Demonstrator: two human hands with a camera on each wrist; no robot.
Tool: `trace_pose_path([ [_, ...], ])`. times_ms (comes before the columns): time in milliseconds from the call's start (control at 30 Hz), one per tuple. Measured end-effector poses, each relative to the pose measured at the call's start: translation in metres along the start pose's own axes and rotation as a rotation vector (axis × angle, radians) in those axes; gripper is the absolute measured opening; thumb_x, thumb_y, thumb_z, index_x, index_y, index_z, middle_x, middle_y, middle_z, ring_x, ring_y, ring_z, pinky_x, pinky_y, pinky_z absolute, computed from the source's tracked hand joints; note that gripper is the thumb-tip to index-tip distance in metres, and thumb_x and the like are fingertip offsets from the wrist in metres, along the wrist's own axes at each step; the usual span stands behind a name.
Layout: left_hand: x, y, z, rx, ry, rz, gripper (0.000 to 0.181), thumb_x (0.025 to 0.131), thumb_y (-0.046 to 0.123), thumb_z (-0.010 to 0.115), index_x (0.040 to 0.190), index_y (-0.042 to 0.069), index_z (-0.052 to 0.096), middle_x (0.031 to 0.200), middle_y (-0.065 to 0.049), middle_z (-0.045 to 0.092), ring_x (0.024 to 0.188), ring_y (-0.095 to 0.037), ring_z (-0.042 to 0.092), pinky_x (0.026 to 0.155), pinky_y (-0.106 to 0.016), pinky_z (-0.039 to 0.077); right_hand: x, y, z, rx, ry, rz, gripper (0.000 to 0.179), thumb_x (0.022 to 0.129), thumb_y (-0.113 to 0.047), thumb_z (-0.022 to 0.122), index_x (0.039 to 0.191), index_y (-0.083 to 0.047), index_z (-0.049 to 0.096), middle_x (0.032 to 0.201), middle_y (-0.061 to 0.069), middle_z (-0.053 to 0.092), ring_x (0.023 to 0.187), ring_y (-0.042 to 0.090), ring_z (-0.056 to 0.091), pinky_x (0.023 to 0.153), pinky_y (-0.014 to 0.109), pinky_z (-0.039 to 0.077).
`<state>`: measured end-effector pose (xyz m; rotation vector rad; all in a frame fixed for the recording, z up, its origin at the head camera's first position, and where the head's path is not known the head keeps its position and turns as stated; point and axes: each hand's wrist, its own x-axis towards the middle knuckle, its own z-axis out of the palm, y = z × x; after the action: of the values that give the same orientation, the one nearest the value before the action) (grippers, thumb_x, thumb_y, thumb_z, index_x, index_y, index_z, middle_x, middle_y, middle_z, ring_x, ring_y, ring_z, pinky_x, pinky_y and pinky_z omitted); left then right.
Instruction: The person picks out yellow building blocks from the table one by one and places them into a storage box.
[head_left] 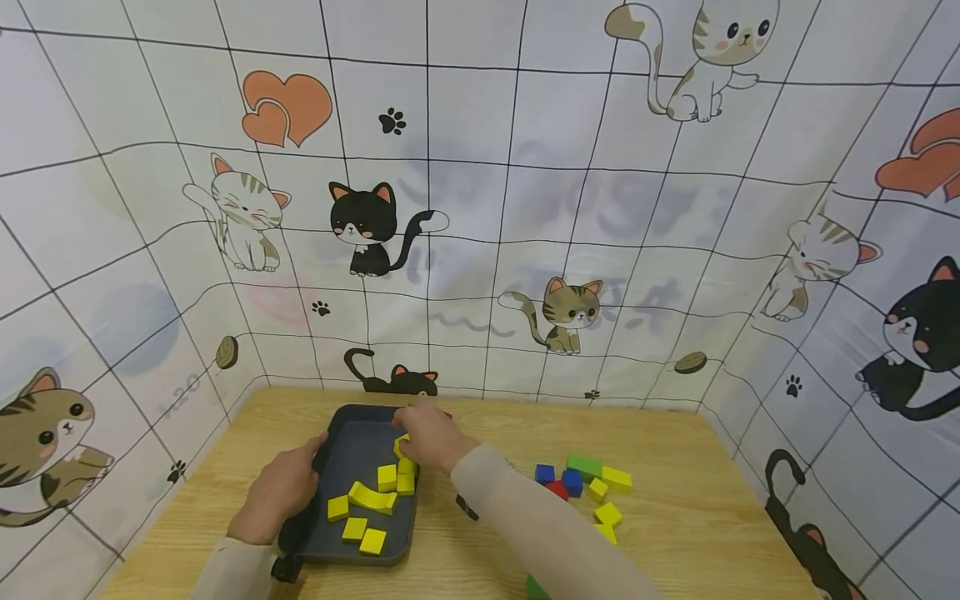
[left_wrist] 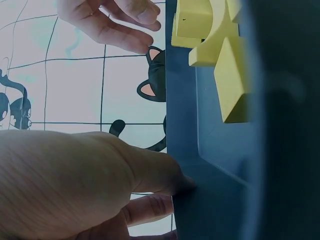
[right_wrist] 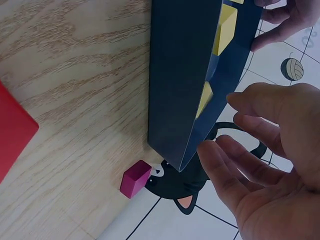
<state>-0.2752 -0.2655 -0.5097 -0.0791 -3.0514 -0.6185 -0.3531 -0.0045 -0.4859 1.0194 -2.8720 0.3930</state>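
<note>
Yellow blocks [head_left: 372, 498] lie in the tray [head_left: 360, 442] toward the desk's [head_left: 465, 567] left edge, head view; other yellow blocks [head_left: 608, 514] remain outside, rightward. Left wrist: left hand [left_wrist: 90, 180] pinches the tray's rim. Right wrist: right hand [right_wrist: 272, 160], fingers apart, seemingly empty, by its far-right corner.

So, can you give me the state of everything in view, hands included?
Tray, right side up, partly filled
Left hand, gripping the tray's left rim
Right hand, open, nothing seen in it
Yellow blocks in the tray, spread loosely
Yellow blocks outside, loose on the table
Blue blocks, loose
Red block, loose
Green blocks, loose, one partly hidden
Magenta block, by the tray's far right corner
</note>
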Motion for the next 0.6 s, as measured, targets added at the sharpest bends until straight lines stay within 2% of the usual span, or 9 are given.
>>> trace_pose_path([
  [233, 0.001, -0.001, 0.002, -0.002, 0.008, 0.01, 0.063, 0.104, -0.004, 0.06, 0.166, -0.009, 0.053, 0.128, -0.034, 0.081, 0.085, -0.028, 0.071, 0.075, -0.051, 0.062, -0.004, 0.002, -0.002, -0.019, 0.02, 0.001, 0.03, 0.105, -0.014, 0.085, 0.134, -0.011, 0.087, 0.131, 0.004, 0.083, 0.119, 0.019, 0.077, 0.097, 0.026, 0.065],
  [333, 0.002, -0.001, 0.002, 0.0, 0.011, 0.01, 0.063, 0.104, -0.003, 0.06, 0.166, -0.009, 0.053, 0.127, -0.034, 0.081, 0.085, -0.028, 0.07, 0.075, -0.052, 0.062, -0.007, 0.003, -0.002, -0.026, 0.023, 0.01, 0.03, 0.105, -0.016, 0.085, 0.135, -0.012, 0.087, 0.131, 0.004, 0.082, 0.117, 0.018, 0.077, 0.095, 0.025, 0.064],
  [600, 0.001, 0.0, 0.002, -0.006, 0.011, -0.006, 0.063, 0.104, -0.004, 0.058, 0.167, -0.007, 0.054, 0.129, -0.035, 0.08, 0.081, -0.027, 0.066, 0.071, -0.049, 0.059, -0.02, 0.013, -0.007, 0.038, 0.04, 0.021, 0.032, 0.104, -0.013, 0.085, 0.135, -0.01, 0.086, 0.133, 0.007, 0.08, 0.113, 0.017, 0.075, 0.09, 0.024, 0.063],
])
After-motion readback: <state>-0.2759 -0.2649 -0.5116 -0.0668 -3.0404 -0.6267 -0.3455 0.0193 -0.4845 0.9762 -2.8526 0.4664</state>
